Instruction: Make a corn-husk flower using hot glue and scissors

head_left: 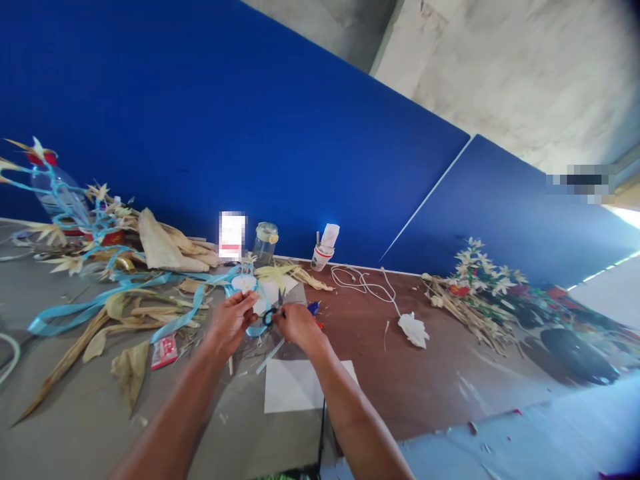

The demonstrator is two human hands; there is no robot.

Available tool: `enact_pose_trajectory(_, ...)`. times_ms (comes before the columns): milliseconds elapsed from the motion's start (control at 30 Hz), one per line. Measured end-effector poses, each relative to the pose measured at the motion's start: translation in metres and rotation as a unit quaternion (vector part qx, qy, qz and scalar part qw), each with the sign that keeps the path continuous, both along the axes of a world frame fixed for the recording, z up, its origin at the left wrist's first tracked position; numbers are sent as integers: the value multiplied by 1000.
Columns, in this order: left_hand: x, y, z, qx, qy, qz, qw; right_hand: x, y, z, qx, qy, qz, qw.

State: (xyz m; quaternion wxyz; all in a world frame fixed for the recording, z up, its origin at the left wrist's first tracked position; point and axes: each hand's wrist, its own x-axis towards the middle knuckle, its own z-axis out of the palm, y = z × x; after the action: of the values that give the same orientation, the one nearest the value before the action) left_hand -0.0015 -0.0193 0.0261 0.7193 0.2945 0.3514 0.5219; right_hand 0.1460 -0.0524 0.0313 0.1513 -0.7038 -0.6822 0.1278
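Observation:
Dark-handled scissors (270, 316) are in my right hand (299, 327), with the blades pointing up and away from me. My left hand (234, 325) is closed in a pinch just left of the scissors; what its fingertips hold is too small to make out. Light blue ribbon (197, 310) trails to the left, and more light blue material lies around and behind my left fingers. Just beyond the scissors is a pale yellow-green husk strip (276, 272). A sheet of white paper (293, 387) lies below my right wrist.
Dried husks (170, 243) and blue-stemmed husk flowers (100, 213) crowd the left side. A glass jar (265, 243) and a paper cup (323, 257) stand by the blue partition (200, 120). Rightward are a white cable (365, 283), crumpled tissue (413, 330) and white flowers (475, 267).

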Motion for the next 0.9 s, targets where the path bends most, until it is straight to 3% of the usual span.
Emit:
enact_pose_trajectory(200, 0, -4, 5, -7, 5, 4, 1000, -9, -3, 7, -29, -120, 19, 992)
enact_pose_trajectory(467, 2, -4, 3, -1, 23, 0, 1000, -11, -7, 10, -38, -148, 63, 986)
enact_pose_trajectory(600, 3, -5, 3, 22, 28, 2, 999, -7, -11, 4, 4, -141, 63, 988)
enact_pose_trajectory(700, 4, -5, 2, 38, 30, 4, 999, -3, -11, -1, 63, -55, 49, 995)
enact_pose_trajectory(767, 6, -6, 2, 46, 31, 7, 998, -3, -9, -3, 114, 73, 29, 990)
enact_pose_trajectory(900, 9, -9, 7, 70, 31, 9, 997, -6, -6, 0, 155, 319, -9, 935)
